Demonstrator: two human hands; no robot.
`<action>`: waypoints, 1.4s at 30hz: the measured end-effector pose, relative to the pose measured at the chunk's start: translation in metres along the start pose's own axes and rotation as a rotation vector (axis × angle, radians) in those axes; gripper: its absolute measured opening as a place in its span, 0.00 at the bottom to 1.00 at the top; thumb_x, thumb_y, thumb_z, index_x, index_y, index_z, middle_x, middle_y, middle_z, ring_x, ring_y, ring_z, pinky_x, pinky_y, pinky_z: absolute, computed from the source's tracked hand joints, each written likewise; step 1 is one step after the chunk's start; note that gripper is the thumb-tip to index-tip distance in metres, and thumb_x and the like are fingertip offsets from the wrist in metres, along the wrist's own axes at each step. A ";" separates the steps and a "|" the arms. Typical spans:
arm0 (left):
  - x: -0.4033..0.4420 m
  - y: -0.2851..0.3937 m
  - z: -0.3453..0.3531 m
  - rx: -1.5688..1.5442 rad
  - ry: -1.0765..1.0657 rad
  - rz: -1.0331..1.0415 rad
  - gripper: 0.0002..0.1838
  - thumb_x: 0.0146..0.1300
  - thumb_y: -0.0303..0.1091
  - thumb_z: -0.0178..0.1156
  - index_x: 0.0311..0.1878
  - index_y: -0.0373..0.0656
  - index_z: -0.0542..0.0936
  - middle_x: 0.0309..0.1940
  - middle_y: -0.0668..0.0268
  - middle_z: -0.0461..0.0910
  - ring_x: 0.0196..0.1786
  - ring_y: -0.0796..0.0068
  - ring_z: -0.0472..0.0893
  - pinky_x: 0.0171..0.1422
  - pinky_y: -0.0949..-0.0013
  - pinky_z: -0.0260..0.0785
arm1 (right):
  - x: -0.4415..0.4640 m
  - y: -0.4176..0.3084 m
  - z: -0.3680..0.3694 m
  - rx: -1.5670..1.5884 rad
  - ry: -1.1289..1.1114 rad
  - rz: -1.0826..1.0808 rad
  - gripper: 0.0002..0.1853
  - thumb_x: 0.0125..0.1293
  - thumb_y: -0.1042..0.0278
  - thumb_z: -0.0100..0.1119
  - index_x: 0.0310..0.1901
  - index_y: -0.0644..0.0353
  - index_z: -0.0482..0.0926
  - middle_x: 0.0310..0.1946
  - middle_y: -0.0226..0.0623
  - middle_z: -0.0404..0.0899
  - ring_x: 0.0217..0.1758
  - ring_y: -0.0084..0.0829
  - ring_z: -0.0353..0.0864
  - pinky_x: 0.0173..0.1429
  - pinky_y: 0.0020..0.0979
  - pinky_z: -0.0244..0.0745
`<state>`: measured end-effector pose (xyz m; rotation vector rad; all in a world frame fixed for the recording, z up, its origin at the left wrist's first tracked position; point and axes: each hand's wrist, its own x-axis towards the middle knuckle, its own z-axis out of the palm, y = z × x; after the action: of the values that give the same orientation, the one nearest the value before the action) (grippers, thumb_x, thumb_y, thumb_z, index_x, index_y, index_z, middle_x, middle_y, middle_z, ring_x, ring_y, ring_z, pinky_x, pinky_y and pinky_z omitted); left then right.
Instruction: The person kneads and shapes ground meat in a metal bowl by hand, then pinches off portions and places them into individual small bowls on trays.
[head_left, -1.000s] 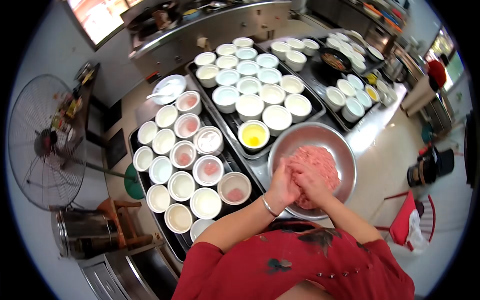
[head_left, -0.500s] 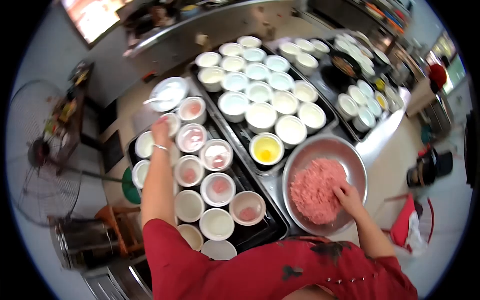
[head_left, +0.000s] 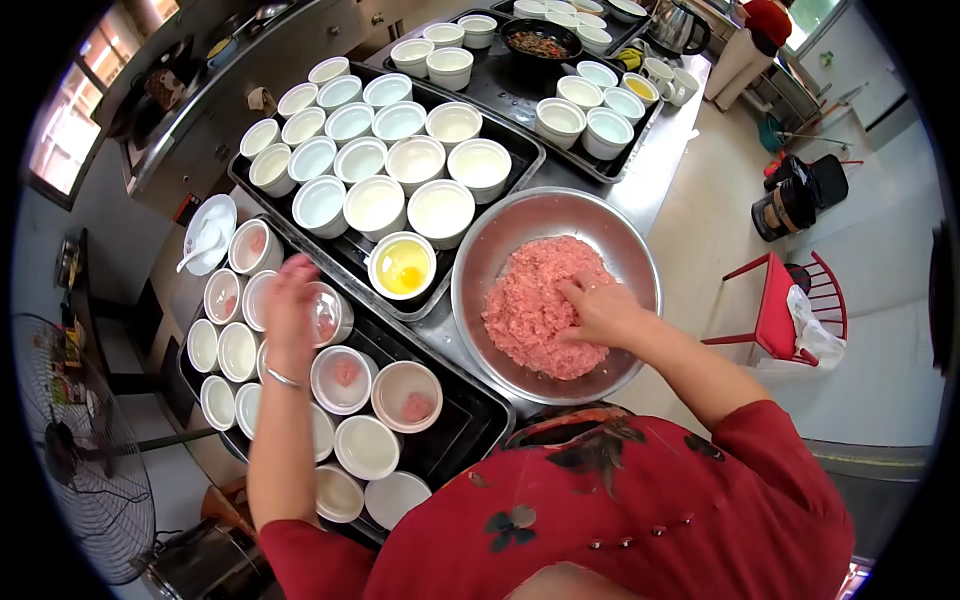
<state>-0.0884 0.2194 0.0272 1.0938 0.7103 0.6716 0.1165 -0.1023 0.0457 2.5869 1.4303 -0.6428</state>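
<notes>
A mound of pink minced meat (head_left: 545,310) fills the middle of a wide steel bowl (head_left: 640,245). My right hand (head_left: 610,318) digs into the right side of the mound, its fingertips curled into the meat and partly hidden. My left hand (head_left: 290,305), smeared by motion, hovers over the white ramekins on the left black tray (head_left: 465,410). Whether it holds anything I cannot make out. Small lumps of meat lie in several ramekins, among them one near my left forearm (head_left: 342,378) and another to its right (head_left: 408,397).
A second black tray (head_left: 520,165) carries many white ramekins, one with raw egg (head_left: 402,266). On a farther tray stand more ramekins, a black pan (head_left: 541,42) and cups. A plate with a white spoon (head_left: 210,235) sits at left. A red chair (head_left: 775,305) and a person (head_left: 755,45) are at right.
The view has turned and shifted. My left hand has come away from a ramekin at the far-left side, back toward me. My right hand has moved from the meat's edge deeper into it.
</notes>
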 end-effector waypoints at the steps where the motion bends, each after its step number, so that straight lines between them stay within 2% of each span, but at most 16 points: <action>1: -0.017 -0.008 0.022 -0.100 -0.127 -0.081 0.09 0.56 0.28 0.52 0.41 0.39 0.73 0.37 0.66 0.74 0.40 0.78 0.73 0.43 0.76 0.66 | -0.003 -0.005 0.003 0.008 0.003 0.001 0.28 0.48 0.54 0.59 0.51 0.55 0.65 0.46 0.45 0.67 0.43 0.43 0.74 0.44 0.37 0.69; 8: -0.091 -0.063 0.130 -0.331 -0.481 -0.408 0.12 0.57 0.29 0.50 0.44 0.36 0.72 0.41 0.61 0.75 0.45 0.69 0.74 0.50 0.67 0.67 | -0.003 0.015 0.047 0.065 0.120 -0.221 0.17 0.54 0.57 0.52 0.45 0.54 0.71 0.34 0.47 0.73 0.34 0.44 0.76 0.35 0.41 0.71; 11: -0.107 -0.071 0.152 -0.449 -0.473 -0.614 0.12 0.59 0.32 0.49 0.43 0.37 0.71 0.41 0.59 0.75 0.46 0.67 0.74 0.50 0.65 0.67 | -0.017 0.036 0.035 0.497 0.244 -0.327 0.14 0.53 0.60 0.53 0.40 0.55 0.74 0.27 0.42 0.75 0.31 0.37 0.77 0.35 0.37 0.72; 13: -0.114 -0.083 0.169 -0.484 -0.409 -0.714 0.15 0.61 0.41 0.46 0.42 0.39 0.72 0.41 0.59 0.74 0.48 0.64 0.73 0.51 0.62 0.66 | -0.031 0.035 0.016 1.276 0.004 0.018 0.15 0.50 0.62 0.56 0.41 0.54 0.74 0.25 0.38 0.76 0.29 0.30 0.76 0.37 0.30 0.72; 15: -0.121 -0.084 0.194 -0.505 -0.409 -0.814 0.17 0.62 0.44 0.43 0.43 0.40 0.71 0.41 0.59 0.74 0.48 0.64 0.72 0.50 0.61 0.67 | -0.028 0.037 0.028 1.112 0.144 -0.154 0.19 0.47 0.62 0.60 0.42 0.56 0.74 0.28 0.37 0.76 0.29 0.26 0.76 0.38 0.26 0.72; 17: -0.119 -0.106 0.206 -0.577 -0.465 -0.823 0.18 0.62 0.44 0.43 0.44 0.40 0.71 0.41 0.60 0.74 0.47 0.64 0.73 0.49 0.60 0.67 | -0.037 0.023 0.015 0.887 0.183 -0.405 0.20 0.47 0.63 0.60 0.44 0.56 0.73 0.29 0.38 0.76 0.30 0.28 0.76 0.38 0.28 0.71; 19: -0.120 -0.116 0.214 -0.651 -0.529 -0.835 0.18 0.63 0.44 0.42 0.45 0.40 0.71 0.42 0.60 0.74 0.45 0.64 0.73 0.49 0.60 0.67 | -0.047 0.013 0.007 0.789 0.154 -0.330 0.17 0.48 0.64 0.58 0.42 0.58 0.73 0.30 0.42 0.75 0.32 0.34 0.76 0.39 0.32 0.71; 21: -0.125 -0.119 0.219 -0.580 -0.428 -0.761 0.18 0.63 0.43 0.42 0.46 0.40 0.70 0.43 0.61 0.73 0.45 0.66 0.73 0.48 0.60 0.68 | -0.044 0.011 0.017 0.726 0.468 -0.278 0.13 0.50 0.68 0.58 0.39 0.57 0.73 0.35 0.42 0.74 0.36 0.36 0.74 0.41 0.31 0.69; 23: -0.127 -0.115 0.219 -0.549 -0.416 -0.731 0.17 0.63 0.42 0.42 0.47 0.40 0.70 0.43 0.61 0.73 0.45 0.67 0.73 0.48 0.61 0.68 | -0.050 0.014 0.011 0.828 0.378 -0.149 0.13 0.49 0.69 0.58 0.38 0.58 0.73 0.37 0.43 0.73 0.41 0.41 0.73 0.44 0.34 0.68; 25: -0.128 -0.115 0.215 -0.522 -0.398 -0.701 0.17 0.63 0.40 0.43 0.48 0.40 0.69 0.44 0.62 0.73 0.46 0.68 0.73 0.48 0.62 0.68 | -0.043 0.022 0.019 0.619 0.718 -0.370 0.12 0.48 0.68 0.56 0.36 0.60 0.72 0.35 0.46 0.74 0.38 0.45 0.74 0.41 0.38 0.70; 29: -0.132 -0.107 0.214 -0.570 -0.500 -0.671 0.15 0.61 0.34 0.46 0.50 0.40 0.69 0.45 0.62 0.73 0.46 0.70 0.73 0.50 0.64 0.68 | -0.043 0.024 0.019 0.740 0.648 -0.441 0.13 0.47 0.70 0.56 0.37 0.61 0.72 0.33 0.46 0.75 0.37 0.46 0.74 0.41 0.37 0.70; 35: -0.135 -0.111 0.213 -0.458 -0.579 -0.517 0.16 0.58 0.28 0.48 0.51 0.40 0.68 0.45 0.63 0.73 0.45 0.70 0.74 0.52 0.65 0.66 | -0.030 0.023 0.034 0.572 0.614 -0.243 0.15 0.47 0.70 0.55 0.39 0.61 0.72 0.30 0.44 0.75 0.32 0.39 0.76 0.39 0.33 0.71; 37: -0.131 -0.107 0.209 -0.471 -0.538 -0.554 0.16 0.58 0.27 0.48 0.51 0.39 0.67 0.44 0.64 0.73 0.44 0.70 0.74 0.52 0.65 0.66 | -0.019 0.033 0.035 1.168 0.337 -0.156 0.17 0.47 0.67 0.58 0.40 0.61 0.71 0.28 0.40 0.76 0.30 0.35 0.75 0.38 0.32 0.72; 38: -0.131 -0.109 0.204 -0.547 -0.435 -0.613 0.16 0.56 0.25 0.50 0.49 0.41 0.68 0.43 0.64 0.73 0.46 0.70 0.73 0.52 0.63 0.66 | -0.019 0.035 0.036 1.167 0.334 -0.163 0.17 0.47 0.67 0.58 0.40 0.61 0.71 0.28 0.40 0.76 0.30 0.35 0.75 0.38 0.32 0.72; 40: -0.135 -0.104 0.199 -0.627 -0.335 -0.667 0.16 0.54 0.24 0.52 0.48 0.44 0.69 0.43 0.64 0.73 0.47 0.69 0.72 0.52 0.61 0.65 | -0.026 0.037 0.026 1.648 0.400 -0.047 0.10 0.50 0.71 0.59 0.34 0.64 0.74 0.27 0.29 0.74 0.32 0.17 0.71 0.35 0.20 0.69; 42: -0.135 -0.094 0.207 -0.673 -0.334 -0.606 0.18 0.58 0.28 0.48 0.53 0.43 0.66 0.49 0.63 0.71 0.51 0.66 0.70 0.55 0.60 0.63 | -0.018 0.041 0.049 1.481 0.453 -0.017 0.10 0.49 0.72 0.60 0.34 0.63 0.74 0.28 0.29 0.74 0.32 0.17 0.71 0.36 0.20 0.69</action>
<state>0.0055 -0.0275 0.0225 0.3171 0.4335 0.1616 0.1275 -0.1530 0.0050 3.9800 1.2367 -1.6927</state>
